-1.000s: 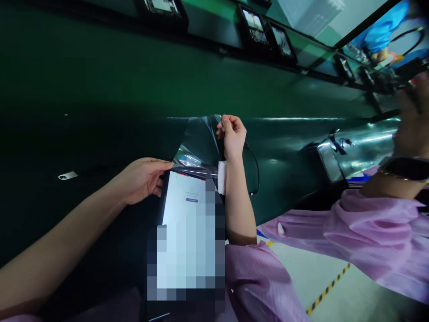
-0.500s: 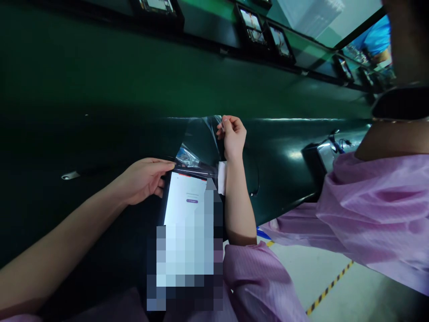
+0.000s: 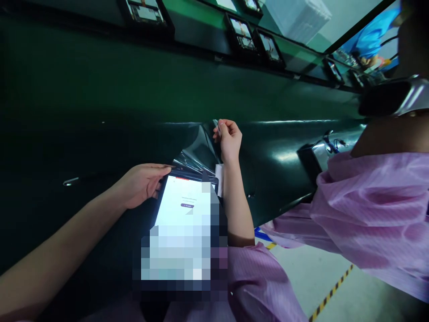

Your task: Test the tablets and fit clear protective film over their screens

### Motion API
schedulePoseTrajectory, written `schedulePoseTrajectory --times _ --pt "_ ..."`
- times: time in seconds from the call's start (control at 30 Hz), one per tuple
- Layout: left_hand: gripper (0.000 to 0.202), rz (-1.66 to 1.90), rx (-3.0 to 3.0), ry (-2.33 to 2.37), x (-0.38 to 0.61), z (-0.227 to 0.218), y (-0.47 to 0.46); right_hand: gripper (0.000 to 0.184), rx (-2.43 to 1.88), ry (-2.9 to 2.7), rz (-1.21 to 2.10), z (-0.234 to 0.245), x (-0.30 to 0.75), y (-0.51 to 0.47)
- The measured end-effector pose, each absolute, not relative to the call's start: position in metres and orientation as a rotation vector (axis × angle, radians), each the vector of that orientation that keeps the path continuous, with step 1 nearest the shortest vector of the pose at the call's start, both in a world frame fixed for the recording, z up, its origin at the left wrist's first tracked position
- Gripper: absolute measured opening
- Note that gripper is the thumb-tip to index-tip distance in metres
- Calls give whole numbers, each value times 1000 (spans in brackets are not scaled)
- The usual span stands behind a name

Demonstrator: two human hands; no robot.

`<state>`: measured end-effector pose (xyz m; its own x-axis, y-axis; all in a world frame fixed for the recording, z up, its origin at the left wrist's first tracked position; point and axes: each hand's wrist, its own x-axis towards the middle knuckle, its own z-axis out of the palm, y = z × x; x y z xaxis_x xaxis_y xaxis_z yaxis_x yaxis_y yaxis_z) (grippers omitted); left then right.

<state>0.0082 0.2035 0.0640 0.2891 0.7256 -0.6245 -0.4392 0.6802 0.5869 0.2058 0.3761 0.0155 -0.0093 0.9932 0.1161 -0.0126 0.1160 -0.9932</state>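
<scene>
A tablet (image 3: 181, 214) with a lit white screen lies below my hands, its lower part covered by blurred squares. My left hand (image 3: 145, 183) grips the tablet's upper left corner between thumb and fingers. Clear plastic film (image 3: 199, 147) stretches up from the tablet's top edge, creased and shiny. My right hand (image 3: 229, 138) pinches the film's upper corner, raised beyond the tablet. Beside my right wrist a small white piece (image 3: 219, 179) sits at the tablet's upper right corner; I cannot tell what it is.
Several black trays holding opened devices (image 3: 241, 33) line a rail at the back. To the right, a person in a pink sleeve (image 3: 368, 197) stands close. A dark box with cables (image 3: 317, 156) lies near that person. A small metallic object (image 3: 71, 181) rests at left.
The film's upper corner in my right hand has shifted slightly left and down in view, and its folds have changed shape. My left hand stays at the tablet's corner.
</scene>
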Motion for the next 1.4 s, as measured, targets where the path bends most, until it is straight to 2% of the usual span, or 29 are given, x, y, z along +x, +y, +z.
schedulePoseTrajectory --times 0.47,0.77,1.2,1.4 --pt "19 812 202 995 9 66 206 9 -1054 -1226 1156 17 205 375" --pt "17 829 161 1003 11 67 203 22 -1012 -1256 1134 16 207 375" --pt "21 909 140 1029 20 74 202 29 -1037 -1252 1141 16 206 377" --pt "26 978 146 990 23 76 198 27 -1051 -1254 1146 16 207 376"
